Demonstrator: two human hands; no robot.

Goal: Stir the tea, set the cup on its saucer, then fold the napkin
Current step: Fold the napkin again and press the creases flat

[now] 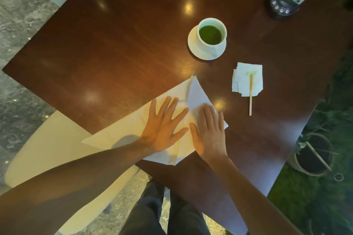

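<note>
A large white napkin (122,131) lies folded over at the near edge of the dark wooden table (114,44), one corner hanging past the edge. My left hand (164,128) presses flat on it, fingers spread. My right hand (210,131) rests flat beside it on the napkin's right part. Farther back, a white cup (212,33) of green tea stands on its white saucer (193,44). A wooden stirrer (250,94) lies on a small stained paper tissue (247,80) to the right.
A black stand with a menu card (284,4) sits at the table's far right corner. A cream chair seat (47,150) is at the lower left, a potted plant (313,154) on the right. My dark-trousered legs (162,212) are below the table edge.
</note>
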